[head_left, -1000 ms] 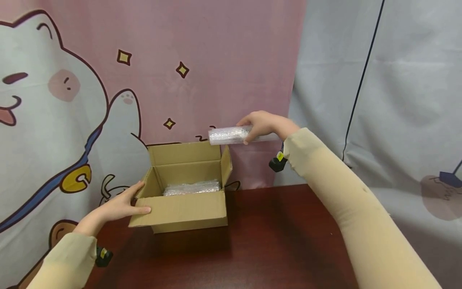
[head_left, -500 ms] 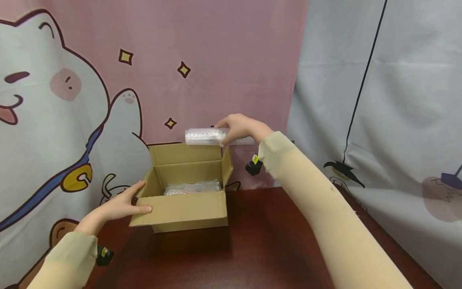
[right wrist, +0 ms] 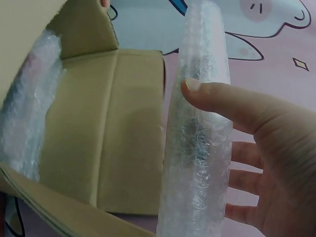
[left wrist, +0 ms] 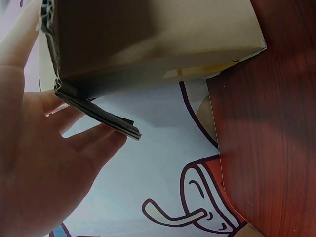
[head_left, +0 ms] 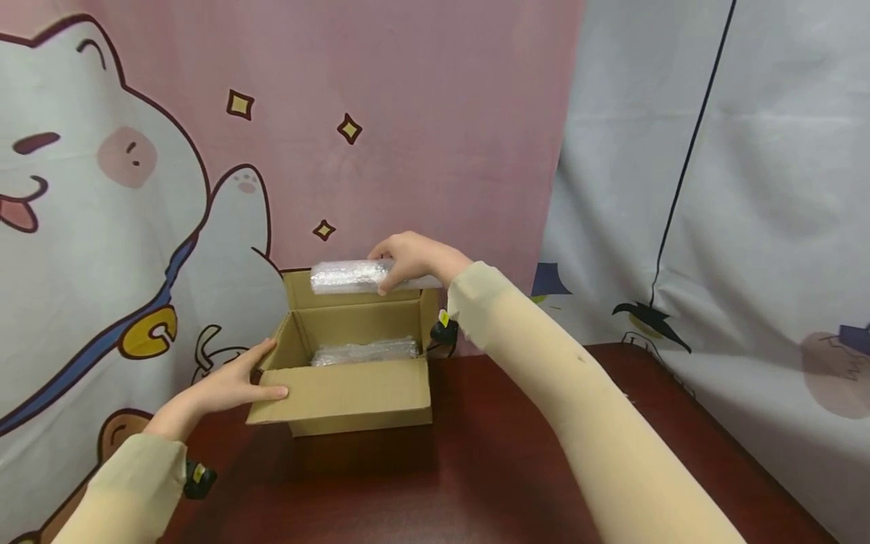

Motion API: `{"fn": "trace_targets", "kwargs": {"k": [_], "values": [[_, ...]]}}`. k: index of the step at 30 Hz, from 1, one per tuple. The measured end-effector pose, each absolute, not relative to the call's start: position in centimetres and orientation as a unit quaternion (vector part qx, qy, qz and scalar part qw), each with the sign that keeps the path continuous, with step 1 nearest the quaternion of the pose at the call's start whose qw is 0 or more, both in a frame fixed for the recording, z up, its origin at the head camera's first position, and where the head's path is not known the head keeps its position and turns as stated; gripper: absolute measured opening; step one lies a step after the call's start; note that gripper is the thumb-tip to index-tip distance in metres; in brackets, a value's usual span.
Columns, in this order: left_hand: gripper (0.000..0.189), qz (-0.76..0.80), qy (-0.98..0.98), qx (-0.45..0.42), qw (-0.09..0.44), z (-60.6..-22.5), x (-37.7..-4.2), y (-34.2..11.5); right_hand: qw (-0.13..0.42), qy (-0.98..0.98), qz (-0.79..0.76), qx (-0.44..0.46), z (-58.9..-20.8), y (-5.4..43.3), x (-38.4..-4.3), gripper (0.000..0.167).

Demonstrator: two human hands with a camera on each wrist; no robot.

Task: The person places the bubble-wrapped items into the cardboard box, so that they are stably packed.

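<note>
An open cardboard box (head_left: pixel 340 400) stands on the table, its flaps folded outward. At its left front corner my left hand (head_left: pixel 227 385) holds the flaps, thumb on the front flap and fingers behind the side flap (left wrist: pixel 98 112). Above the back of the box, my right hand (head_left: pixel 414 261) grips a long bubble-wrapped package (head_left: pixel 347 277), held level. The thumb lies on one side of this package and the other fingers on the opposite side, as the right wrist view shows. Inside the box lies more bubble wrap (head_left: pixel 367 352); what it covers is hidden.
The dark red table (head_left: pixel 503 468) extends in front and to the right of the box. Close behind hangs a pink and white printed curtain (head_left: pixel 462 151), with a grey-white one (head_left: pixel 680 189) at the right.
My right hand has carried the bubble-wrapped package leftward and slightly down, from right of the box to above its back flap. My left hand has stayed at the box corner.
</note>
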State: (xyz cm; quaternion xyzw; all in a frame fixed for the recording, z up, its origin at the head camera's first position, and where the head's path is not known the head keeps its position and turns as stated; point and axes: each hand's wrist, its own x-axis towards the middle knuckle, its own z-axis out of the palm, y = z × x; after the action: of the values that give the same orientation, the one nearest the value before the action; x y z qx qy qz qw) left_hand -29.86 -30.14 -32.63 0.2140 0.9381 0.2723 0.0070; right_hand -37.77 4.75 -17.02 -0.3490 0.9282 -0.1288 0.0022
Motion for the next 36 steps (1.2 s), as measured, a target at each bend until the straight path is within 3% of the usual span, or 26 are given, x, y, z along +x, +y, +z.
{"fn": "trace_targets", "kwargs": {"k": [16,36], "values": [[0.103,0.275,0.936,0.221,0.003,-32.6,-29.4,-30.2,0.009,0.932,-0.107,-0.345,-21.8,-0.3,-38.6,0.068],[0.104,0.274,0.937,0.218,-0.004,-32.8,-28.5,-29.7,0.013,0.954,-0.116,-0.276,-26.7,-0.8,-39.2,0.067]]}}
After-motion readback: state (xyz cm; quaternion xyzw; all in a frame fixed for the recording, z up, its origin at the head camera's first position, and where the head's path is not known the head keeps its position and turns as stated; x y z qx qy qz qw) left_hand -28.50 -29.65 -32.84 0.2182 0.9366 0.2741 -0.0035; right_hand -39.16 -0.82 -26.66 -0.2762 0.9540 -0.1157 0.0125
